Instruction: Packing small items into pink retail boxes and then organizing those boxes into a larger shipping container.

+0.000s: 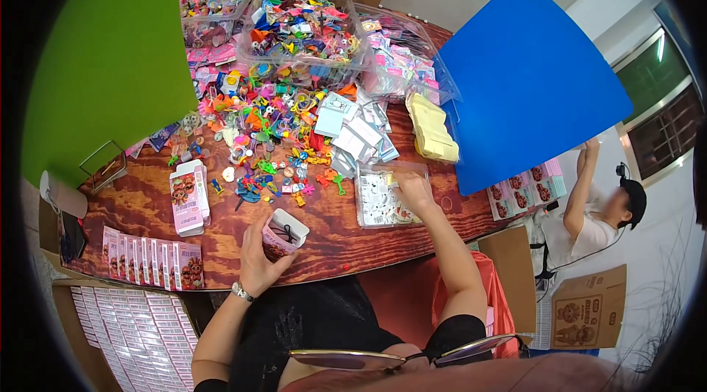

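My left hand (265,248) is wrapped round a small pink carton (277,245) at the table's front edge. Its top stands open, and a dark thin item shows inside. Over a clear plastic tray (360,200) of white printed sheets (379,197), my right hand (414,193) reaches down with its fingers drawn together at the tips. Whatever they pinch, if anything, is hidden from view. Left of my left hand lies another pink carton (188,197) with its flaps out. Beyond both hands spreads a heap of small colourful plastic toys (272,123), beside stacked white and pale blue cards (353,134).
Toy-filled clear bins (302,61) stand at the back. A row of pink cartons (151,263) lines the front left, above a large box of packed cartons (136,326). Green (103,53) and blue (530,83) panels flank the table. Another person (589,219) works at right.
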A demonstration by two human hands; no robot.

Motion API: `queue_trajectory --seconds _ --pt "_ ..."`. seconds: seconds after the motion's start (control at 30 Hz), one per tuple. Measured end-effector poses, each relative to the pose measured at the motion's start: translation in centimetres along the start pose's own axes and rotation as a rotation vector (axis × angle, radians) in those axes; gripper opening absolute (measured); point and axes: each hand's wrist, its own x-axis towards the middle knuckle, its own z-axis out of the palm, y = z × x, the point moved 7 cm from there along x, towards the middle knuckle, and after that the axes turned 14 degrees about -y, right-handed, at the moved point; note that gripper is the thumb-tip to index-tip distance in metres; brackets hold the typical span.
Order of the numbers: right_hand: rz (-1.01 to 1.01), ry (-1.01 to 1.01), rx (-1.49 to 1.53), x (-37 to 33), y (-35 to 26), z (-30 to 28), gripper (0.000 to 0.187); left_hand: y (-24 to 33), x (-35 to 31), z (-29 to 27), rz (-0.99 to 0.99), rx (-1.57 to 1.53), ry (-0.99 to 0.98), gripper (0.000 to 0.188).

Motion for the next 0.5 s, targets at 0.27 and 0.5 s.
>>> queue_trajectory --seconds 0.27,0.5 --pt "0.03 0.117 -0.131 0.2 0.2 1.1 0.012 0.3 0.1 0.1 0.014 -0.001 -0.01 0.087" --pt "0.034 0.124 0.229 -1.6 0.8 -2.5 0.014 -0.1 -0.1 0.2 -0.012 -0.035 -0.014 0.088"
